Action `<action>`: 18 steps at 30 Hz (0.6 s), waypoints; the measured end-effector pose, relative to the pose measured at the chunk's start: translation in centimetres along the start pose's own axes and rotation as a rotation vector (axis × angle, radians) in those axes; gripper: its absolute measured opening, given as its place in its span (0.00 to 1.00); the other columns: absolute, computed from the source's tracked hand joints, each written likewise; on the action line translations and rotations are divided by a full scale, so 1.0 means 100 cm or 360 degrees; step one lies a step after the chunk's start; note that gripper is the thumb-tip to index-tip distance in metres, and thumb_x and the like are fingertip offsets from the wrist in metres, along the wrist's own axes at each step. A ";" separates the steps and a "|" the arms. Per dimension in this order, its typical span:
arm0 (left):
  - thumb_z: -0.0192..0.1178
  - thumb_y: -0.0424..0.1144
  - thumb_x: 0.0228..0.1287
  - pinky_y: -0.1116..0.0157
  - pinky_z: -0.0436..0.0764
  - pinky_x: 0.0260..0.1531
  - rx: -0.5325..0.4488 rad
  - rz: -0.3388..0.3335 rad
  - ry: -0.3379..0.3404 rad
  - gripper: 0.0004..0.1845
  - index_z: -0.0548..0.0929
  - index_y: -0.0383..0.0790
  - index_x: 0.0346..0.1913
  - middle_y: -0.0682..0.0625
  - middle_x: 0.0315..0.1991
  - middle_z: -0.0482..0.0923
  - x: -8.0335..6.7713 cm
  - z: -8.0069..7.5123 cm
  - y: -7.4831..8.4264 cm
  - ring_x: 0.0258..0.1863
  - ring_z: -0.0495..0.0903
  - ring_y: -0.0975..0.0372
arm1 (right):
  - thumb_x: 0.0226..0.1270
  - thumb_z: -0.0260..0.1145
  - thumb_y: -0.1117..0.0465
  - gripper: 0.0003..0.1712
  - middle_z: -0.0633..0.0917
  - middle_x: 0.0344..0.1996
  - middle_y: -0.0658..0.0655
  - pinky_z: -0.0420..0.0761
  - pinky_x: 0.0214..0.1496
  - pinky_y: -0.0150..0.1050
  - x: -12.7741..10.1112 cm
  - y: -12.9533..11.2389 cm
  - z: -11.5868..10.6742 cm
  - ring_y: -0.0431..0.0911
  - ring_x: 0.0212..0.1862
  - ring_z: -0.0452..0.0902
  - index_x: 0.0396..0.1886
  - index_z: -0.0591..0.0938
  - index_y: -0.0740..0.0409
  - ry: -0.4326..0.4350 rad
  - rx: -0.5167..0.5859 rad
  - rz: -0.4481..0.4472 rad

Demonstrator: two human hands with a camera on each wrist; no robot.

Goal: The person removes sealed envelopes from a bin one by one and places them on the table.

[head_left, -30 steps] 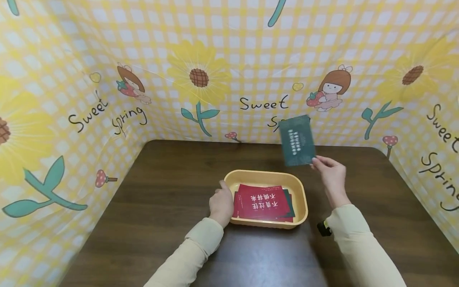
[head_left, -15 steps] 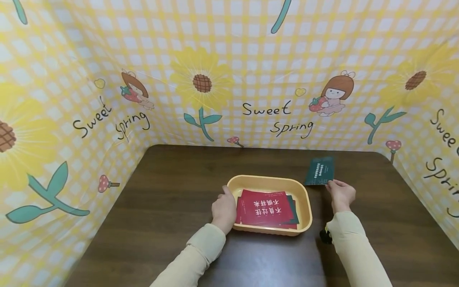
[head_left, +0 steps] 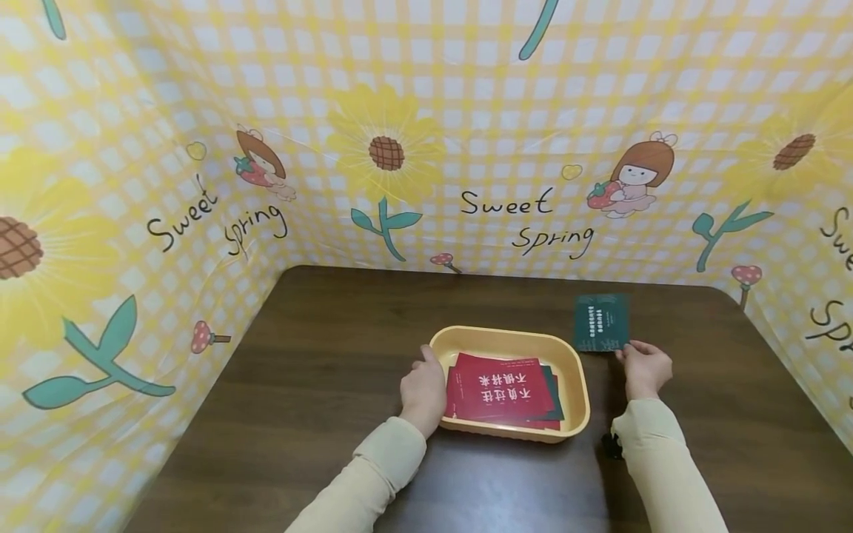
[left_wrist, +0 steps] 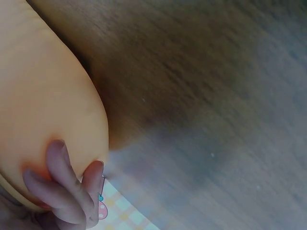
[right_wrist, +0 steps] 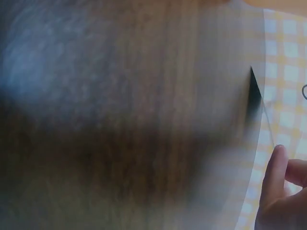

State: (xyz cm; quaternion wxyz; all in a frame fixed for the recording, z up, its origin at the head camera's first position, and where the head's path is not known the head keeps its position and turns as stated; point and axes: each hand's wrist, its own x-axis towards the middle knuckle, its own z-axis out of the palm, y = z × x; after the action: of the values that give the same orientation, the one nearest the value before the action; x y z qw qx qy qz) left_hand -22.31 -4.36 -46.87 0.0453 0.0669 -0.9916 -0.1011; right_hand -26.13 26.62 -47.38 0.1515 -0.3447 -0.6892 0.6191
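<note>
My right hand [head_left: 645, 370] pinches a dark green printed card [head_left: 602, 323] by its near right corner, above or on the tabletop just right of a yellow plastic tray [head_left: 493, 343]. In the right wrist view the card [right_wrist: 253, 98] appears nearly edge-on, leading to the fingertips [right_wrist: 280, 152]. My left hand [head_left: 424, 392] grips the tray's left side; its bent fingers [left_wrist: 67, 187] press the outer wall in the left wrist view. Inside the tray lies a stack of cards: a red card [head_left: 503, 389] with white characters on top, and a green one [head_left: 554, 400] peeking out.
The dark wooden table [head_left: 333, 355] is bordered at the back and sides by a yellow checked cloth [head_left: 426, 118] printed with flowers. A small black object [head_left: 611, 446] shows by the right sleeve [head_left: 656, 433].
My right hand has lowered the green card from a raised, upright position toward the tabletop right of the tray, then turned it slightly. The left hand keeps its grip on the tray.
</note>
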 end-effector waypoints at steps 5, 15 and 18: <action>0.57 0.31 0.63 0.58 0.83 0.27 -0.0006 -0.0008 -0.0002 0.24 0.65 0.29 0.60 0.37 0.31 0.79 -0.001 0.000 0.001 0.25 0.84 0.53 | 0.66 0.57 0.69 0.22 0.75 0.39 0.56 0.77 0.30 0.18 0.003 -0.001 0.000 0.23 0.17 0.74 0.59 0.74 0.73 0.0021 0.0178 0.0101; 0.56 0.32 0.64 0.57 0.83 0.28 -0.0006 -0.0009 -0.0012 0.24 0.65 0.29 0.61 0.37 0.31 0.80 0.000 0.000 0.001 0.25 0.84 0.52 | 0.67 0.50 0.70 0.27 0.66 0.65 0.64 0.76 0.40 0.15 0.008 0.000 0.002 0.20 0.22 0.74 0.66 0.66 0.71 -0.0130 0.0277 0.0235; 0.56 0.32 0.64 0.57 0.83 0.28 -0.0001 0.0004 -0.0004 0.24 0.65 0.28 0.61 0.37 0.31 0.80 0.000 0.000 0.000 0.25 0.84 0.52 | 0.68 0.48 0.72 0.28 0.64 0.68 0.65 0.74 0.41 0.14 0.009 0.001 0.002 0.19 0.23 0.72 0.68 0.65 0.69 -0.0121 0.0314 0.0265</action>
State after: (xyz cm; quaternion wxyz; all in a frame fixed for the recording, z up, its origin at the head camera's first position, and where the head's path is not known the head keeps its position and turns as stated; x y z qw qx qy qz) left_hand -22.34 -4.31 -46.90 0.0441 0.0656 -0.9917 -0.1015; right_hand -26.92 27.09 -47.68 0.1065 -0.3603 -0.5993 0.7069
